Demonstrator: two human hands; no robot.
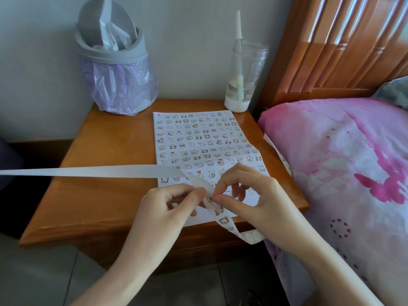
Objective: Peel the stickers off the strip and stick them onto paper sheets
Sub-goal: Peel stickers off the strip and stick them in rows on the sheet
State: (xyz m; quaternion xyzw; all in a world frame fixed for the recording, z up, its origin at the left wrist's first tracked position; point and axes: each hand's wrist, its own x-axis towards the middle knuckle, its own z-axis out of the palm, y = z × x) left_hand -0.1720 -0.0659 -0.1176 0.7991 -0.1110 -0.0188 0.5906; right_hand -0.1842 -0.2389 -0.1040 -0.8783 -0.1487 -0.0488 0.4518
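- The left hand (167, 202) pinches the strip (99, 171) between thumb and forefinger, over the near part of the tabletop (106, 146).
- The right hand (254, 195), just beside it, pinches a sticker (210, 199) on the strip with thumb and forefinger.
- The strip comes in from the left edge of view, bends at the hands and hangs over the tabletop's front edge.
- Under the hands lies a sheet (198, 138) filled with rows of stickers.
- Farther back stand a bin (117, 62) on the left and a bottle (245, 74) on the right.
- A bed (342, 162) is to the right.
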